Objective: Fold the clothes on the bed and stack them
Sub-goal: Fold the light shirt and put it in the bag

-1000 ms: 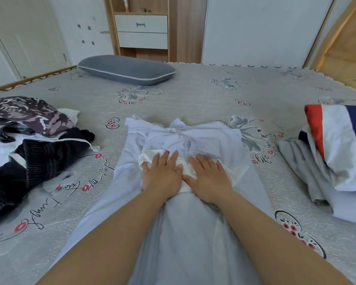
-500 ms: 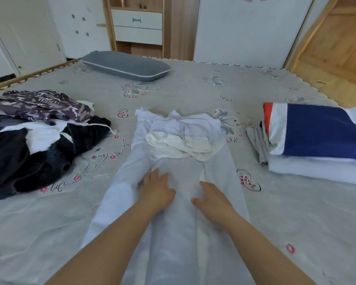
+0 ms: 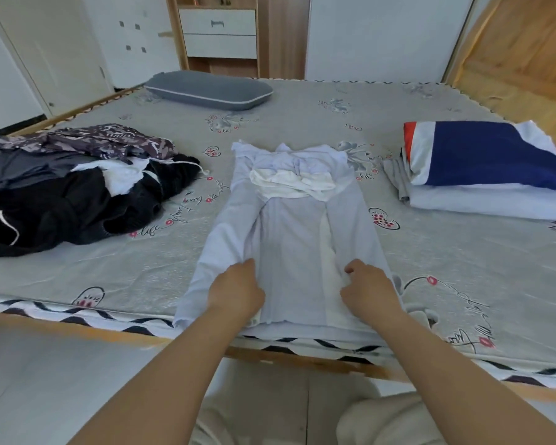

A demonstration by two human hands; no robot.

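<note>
While your left hand [image 3: 238, 289] curls its fingers into the pale lilac garment [image 3: 294, 232] near its bottom hem, your right hand [image 3: 368, 289] does the same at 3 o'clock from it, thumb and fingers pinching the cloth. Both hands grip the fabric close to the near edge of the bed [image 3: 334, 104], where the hem reaches the mattress border. That garment lies lengthwise in front of you, its sides folded inward, running toward 12 o'clock, with a bunched white piece [image 3: 291, 184] resting on its upper part. At 10 o'clock from your hands sits a loose heap of dark clothes [image 3: 61, 200], black items below, a white one in the middle and a patterned brownish one on top. At 2 o'clock lies a stack of folded clothes [image 3: 482, 175], with a navy, white and red piece on top of pale ones. Far off at 11 o'clock, a grey pillow [image 3: 207, 89] rests on the bed.
</note>
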